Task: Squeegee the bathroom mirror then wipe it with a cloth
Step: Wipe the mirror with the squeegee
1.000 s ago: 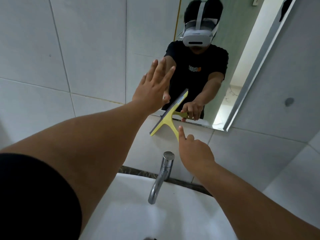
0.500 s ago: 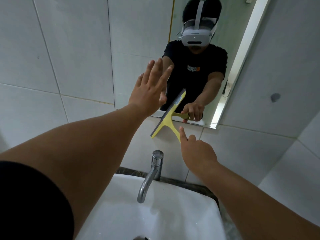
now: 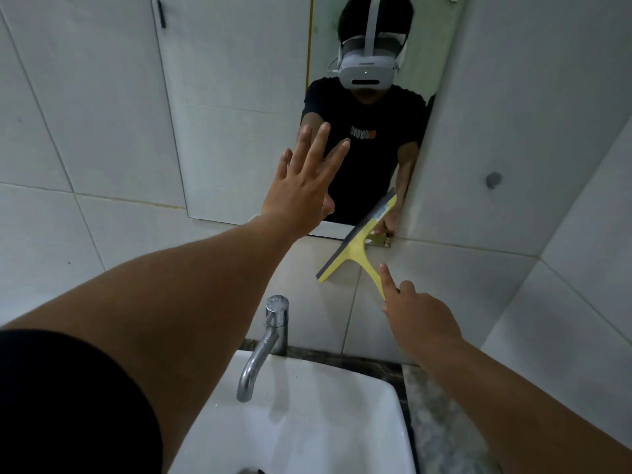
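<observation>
One tool in play: yellow squeegee [image 3: 355, 242], blade tilted, upper end on the glass at the bottom right corner of the mirror [image 3: 239, 138], lower end hanging past the bottom edge onto the wall tile.
Change since 1.0 s ago: blade sat near the middle of the bottom edge; it now lies against the right-hand corner. View has also swung, so more of the mirror's left part shows; part of the shift may be head motion.
Right hand [image 3: 415, 311]: closed round the handle, index finger laid straight along it toward the blade.
Left hand [image 3: 301, 186]: open flat, fingers spread, raised to the lower glass as before; holding nothing. Contact with the glass cannot be confirmed.
Reading: stroke looks run out at the bottom edge; judged the squeegee pass is near the end of a stripe, with the blade due to lift and reset higher.
Cloth: none in view, so the wiping step is judged not yet begun.
Surroundings: tap [image 3: 265, 340] and white basin [image 3: 307, 422] directly below; no desk visible.
Risk: water off the blade would drip onto tile, not basin.
</observation>
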